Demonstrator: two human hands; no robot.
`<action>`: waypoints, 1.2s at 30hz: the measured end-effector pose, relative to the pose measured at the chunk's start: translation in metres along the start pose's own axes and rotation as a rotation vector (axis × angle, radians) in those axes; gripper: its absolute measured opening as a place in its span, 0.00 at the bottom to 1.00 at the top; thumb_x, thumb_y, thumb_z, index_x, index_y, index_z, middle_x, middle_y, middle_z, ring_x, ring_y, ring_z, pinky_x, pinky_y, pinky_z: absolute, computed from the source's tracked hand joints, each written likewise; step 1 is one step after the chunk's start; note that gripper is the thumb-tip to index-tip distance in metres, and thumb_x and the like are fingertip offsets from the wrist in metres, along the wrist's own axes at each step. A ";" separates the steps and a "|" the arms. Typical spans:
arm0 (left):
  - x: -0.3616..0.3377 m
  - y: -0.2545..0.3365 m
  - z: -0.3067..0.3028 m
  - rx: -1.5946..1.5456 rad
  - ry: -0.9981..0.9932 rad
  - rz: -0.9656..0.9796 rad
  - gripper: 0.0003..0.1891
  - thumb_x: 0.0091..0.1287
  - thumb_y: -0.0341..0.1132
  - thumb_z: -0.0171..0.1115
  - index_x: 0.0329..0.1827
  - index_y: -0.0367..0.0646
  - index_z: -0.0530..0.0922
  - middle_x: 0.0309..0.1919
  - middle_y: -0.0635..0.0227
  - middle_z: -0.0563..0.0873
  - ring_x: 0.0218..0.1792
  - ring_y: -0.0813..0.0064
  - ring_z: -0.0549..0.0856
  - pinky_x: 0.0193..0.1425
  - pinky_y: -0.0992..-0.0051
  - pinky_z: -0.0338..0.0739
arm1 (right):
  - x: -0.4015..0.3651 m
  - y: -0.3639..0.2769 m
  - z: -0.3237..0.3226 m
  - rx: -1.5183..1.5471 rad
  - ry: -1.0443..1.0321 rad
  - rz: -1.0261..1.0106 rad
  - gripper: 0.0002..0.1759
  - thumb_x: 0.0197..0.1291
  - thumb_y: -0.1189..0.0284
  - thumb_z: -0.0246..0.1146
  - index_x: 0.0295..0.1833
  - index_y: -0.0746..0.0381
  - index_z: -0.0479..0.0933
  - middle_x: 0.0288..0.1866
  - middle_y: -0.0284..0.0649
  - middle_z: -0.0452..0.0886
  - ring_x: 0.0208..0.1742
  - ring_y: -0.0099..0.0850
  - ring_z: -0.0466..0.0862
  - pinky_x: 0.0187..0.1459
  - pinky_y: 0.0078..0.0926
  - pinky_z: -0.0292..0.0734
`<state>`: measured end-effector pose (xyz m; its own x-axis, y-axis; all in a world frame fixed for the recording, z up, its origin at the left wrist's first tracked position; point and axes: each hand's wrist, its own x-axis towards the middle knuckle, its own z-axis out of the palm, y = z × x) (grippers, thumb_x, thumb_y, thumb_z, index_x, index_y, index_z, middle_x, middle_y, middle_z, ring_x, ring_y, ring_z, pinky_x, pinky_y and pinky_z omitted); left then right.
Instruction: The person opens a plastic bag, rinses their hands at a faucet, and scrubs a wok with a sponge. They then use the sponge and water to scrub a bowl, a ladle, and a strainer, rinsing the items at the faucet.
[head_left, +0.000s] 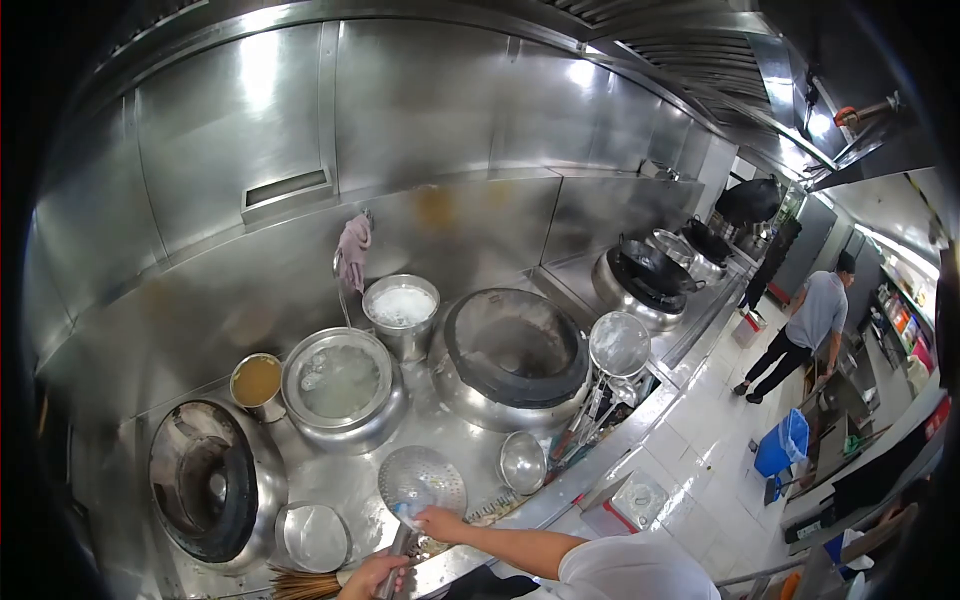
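My left hand (372, 577) is at the bottom edge, its fingers wrapped round the handle of a perforated skimmer (424, 478). The skimmer's round, holed bowl is held over the steel stove top. My right hand (440, 524) is closed where the handle meets the bowl. A small whitish-blue thing shows at its fingertips, too small to name. To the left of the skimmer lies a shallow metal bowl (312, 536), and a bamboo brush (305, 584) is beside my left hand. A metal bowl (522, 462) rests to the right.
Burner rings stand at left (238, 480) and centre (460, 370). Between them are a pot of cloudy water (345, 380), a pot with white foam (402, 303) and a container of yellow liquid (258, 382). Farther right are woks (655, 270) and a person (815, 310) in the aisle.
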<state>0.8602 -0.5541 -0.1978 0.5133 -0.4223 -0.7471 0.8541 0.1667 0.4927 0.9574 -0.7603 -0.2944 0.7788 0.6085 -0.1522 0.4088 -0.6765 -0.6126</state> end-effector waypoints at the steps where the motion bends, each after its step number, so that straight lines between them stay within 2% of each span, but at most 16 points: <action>1: -0.003 -0.001 -0.002 0.014 0.065 0.031 0.08 0.64 0.30 0.58 0.40 0.39 0.69 0.20 0.65 0.75 0.16 0.71 0.75 0.17 0.71 0.71 | -0.002 -0.005 0.002 0.186 0.147 -0.119 0.10 0.51 0.69 0.58 0.37 0.62 0.79 0.35 0.51 0.80 0.45 0.49 0.78 0.49 0.42 0.73; 5: -0.011 -0.002 -0.008 0.088 0.061 0.008 0.08 0.64 0.29 0.58 0.40 0.39 0.68 0.20 0.64 0.75 0.16 0.71 0.75 0.17 0.71 0.71 | -0.011 0.048 -0.002 0.099 0.050 -0.008 0.11 0.52 0.71 0.57 0.41 0.62 0.78 0.42 0.53 0.79 0.49 0.48 0.78 0.51 0.41 0.72; 8: -0.026 -0.009 0.008 0.015 0.016 -0.048 0.08 0.65 0.31 0.55 0.43 0.39 0.68 0.20 0.65 0.74 0.17 0.72 0.75 0.18 0.72 0.70 | -0.012 0.050 0.010 -0.330 0.020 -0.004 0.18 0.48 0.75 0.58 0.48 0.57 0.77 0.46 0.48 0.78 0.48 0.48 0.77 0.50 0.43 0.71; 10: -0.044 -0.007 0.026 0.135 0.078 0.025 0.09 0.64 0.42 0.57 0.35 0.46 0.74 0.18 0.74 0.75 0.14 0.79 0.72 0.14 0.77 0.70 | 0.004 0.040 0.054 0.104 0.134 0.091 0.22 0.48 0.76 0.57 0.53 0.56 0.74 0.51 0.50 0.76 0.52 0.48 0.76 0.54 0.42 0.70; 14: -0.025 -0.020 0.005 0.048 0.080 0.009 0.09 0.65 0.41 0.56 0.34 0.45 0.75 0.17 0.74 0.75 0.14 0.79 0.72 0.15 0.77 0.69 | -0.006 -0.001 0.016 0.495 0.092 0.081 0.25 0.48 0.76 0.56 0.56 0.56 0.72 0.55 0.51 0.75 0.55 0.49 0.75 0.56 0.43 0.69; 17: -0.023 -0.014 0.004 0.006 0.028 -0.029 0.09 0.65 0.41 0.55 0.33 0.46 0.75 0.17 0.74 0.75 0.14 0.79 0.72 0.14 0.77 0.68 | -0.017 0.038 -0.005 0.129 -0.039 -0.018 0.24 0.48 0.76 0.57 0.55 0.56 0.73 0.52 0.52 0.75 0.54 0.50 0.75 0.55 0.43 0.69; 19: -0.010 -0.012 -0.007 -0.269 -0.255 -0.126 0.09 0.68 0.33 0.53 0.46 0.41 0.68 0.20 0.67 0.74 0.18 0.74 0.74 0.20 0.73 0.70 | -0.014 0.056 -0.014 -0.324 0.074 0.034 0.24 0.49 0.75 0.58 0.55 0.54 0.73 0.48 0.53 0.75 0.53 0.52 0.74 0.55 0.43 0.70; 20: -0.006 -0.014 -0.010 -0.270 -0.254 -0.125 0.09 0.68 0.33 0.53 0.46 0.41 0.68 0.20 0.67 0.74 0.18 0.74 0.74 0.20 0.73 0.70 | -0.012 0.055 -0.008 -0.325 0.074 0.032 0.24 0.49 0.75 0.58 0.55 0.54 0.73 0.48 0.53 0.75 0.53 0.52 0.74 0.55 0.43 0.70; 23: -0.006 -0.009 -0.006 -0.229 -0.214 -0.147 0.10 0.69 0.35 0.51 0.49 0.41 0.69 0.21 0.68 0.73 0.19 0.75 0.73 0.22 0.74 0.69 | -0.009 0.010 0.007 -0.005 -0.032 0.255 0.20 0.51 0.72 0.57 0.53 0.55 0.74 0.45 0.53 0.75 0.52 0.53 0.75 0.53 0.44 0.70; 24: -0.010 -0.004 -0.003 -0.171 -0.186 -0.110 0.11 0.69 0.35 0.51 0.50 0.42 0.69 0.21 0.69 0.73 0.19 0.75 0.73 0.21 0.75 0.69 | -0.004 0.016 0.014 -0.009 -0.034 0.259 0.20 0.51 0.72 0.57 0.53 0.55 0.74 0.45 0.53 0.75 0.52 0.53 0.75 0.53 0.44 0.70; 26: -0.009 -0.001 -0.004 -0.113 -0.151 -0.072 0.11 0.69 0.35 0.52 0.51 0.43 0.70 0.21 0.70 0.73 0.18 0.76 0.73 0.21 0.75 0.69 | 0.005 0.028 0.028 0.558 0.075 0.090 0.18 0.52 0.73 0.55 0.52 0.57 0.73 0.46 0.54 0.77 0.52 0.51 0.76 0.52 0.45 0.71; 27: -0.003 -0.002 -0.006 -0.089 -0.091 -0.077 0.12 0.69 0.36 0.51 0.52 0.43 0.70 0.21 0.70 0.73 0.18 0.77 0.72 0.20 0.76 0.69 | 0.006 0.025 0.026 0.557 0.067 0.085 0.18 0.52 0.73 0.55 0.52 0.57 0.73 0.46 0.54 0.77 0.52 0.51 0.76 0.52 0.45 0.71; 29: -0.002 -0.001 0.007 -0.070 -0.045 -0.079 0.13 0.69 0.36 0.51 0.53 0.44 0.70 0.21 0.71 0.73 0.17 0.78 0.72 0.19 0.77 0.68 | -0.008 0.021 0.000 0.277 0.187 0.325 0.17 0.54 0.76 0.53 0.51 0.58 0.72 0.47 0.54 0.77 0.53 0.50 0.76 0.52 0.44 0.71; 31: -0.031 0.006 0.032 0.063 0.109 -0.022 0.08 0.65 0.40 0.54 0.34 0.46 0.75 0.18 0.75 0.75 0.14 0.80 0.73 0.15 0.79 0.68 | -0.017 0.032 -0.016 0.088 0.136 0.219 0.16 0.54 0.75 0.52 0.50 0.58 0.72 0.47 0.54 0.77 0.53 0.51 0.76 0.52 0.43 0.71; 32: -0.037 0.007 0.037 0.061 0.107 -0.021 0.08 0.65 0.40 0.54 0.34 0.46 0.75 0.18 0.75 0.75 0.14 0.80 0.73 0.15 0.79 0.68 | -0.020 0.036 -0.021 -0.096 0.087 0.118 0.15 0.55 0.75 0.51 0.50 0.59 0.72 0.48 0.55 0.77 0.53 0.51 0.75 0.52 0.43 0.71; 36: -0.031 0.002 0.039 -0.044 0.022 0.054 0.09 0.65 0.41 0.55 0.37 0.45 0.76 0.19 0.76 0.76 0.16 0.81 0.73 0.17 0.81 0.68 | 0.004 0.046 0.011 -0.052 -0.102 0.228 0.17 0.56 0.73 0.51 0.53 0.59 0.71 0.49 0.54 0.77 0.53 0.51 0.75 0.53 0.40 0.70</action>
<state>0.8426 -0.5756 -0.1559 0.5604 -0.3918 -0.7297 0.8275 0.2277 0.5133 0.9738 -0.7848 -0.3313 0.8024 0.4752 -0.3610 0.2544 -0.8197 -0.5132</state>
